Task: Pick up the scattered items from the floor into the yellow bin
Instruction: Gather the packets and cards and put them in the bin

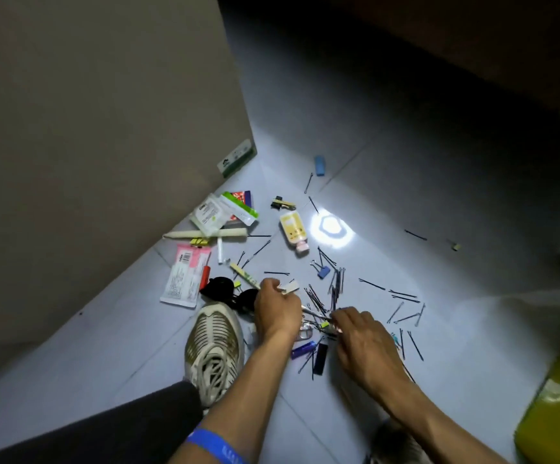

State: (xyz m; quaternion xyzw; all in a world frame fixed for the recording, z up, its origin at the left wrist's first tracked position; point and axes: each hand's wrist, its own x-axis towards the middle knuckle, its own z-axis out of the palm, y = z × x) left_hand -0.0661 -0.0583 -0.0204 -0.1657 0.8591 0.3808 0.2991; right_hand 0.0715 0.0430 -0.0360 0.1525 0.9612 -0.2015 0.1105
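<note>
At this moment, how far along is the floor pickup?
Nothing visibly done: what shows of the yellow bin reveals no contents. In hand: the left hand pinches a small white piece, and the right hand reaches among the hairpins. Left: most of it, including the yellow bottle, packets and blue binder clip.
</note>
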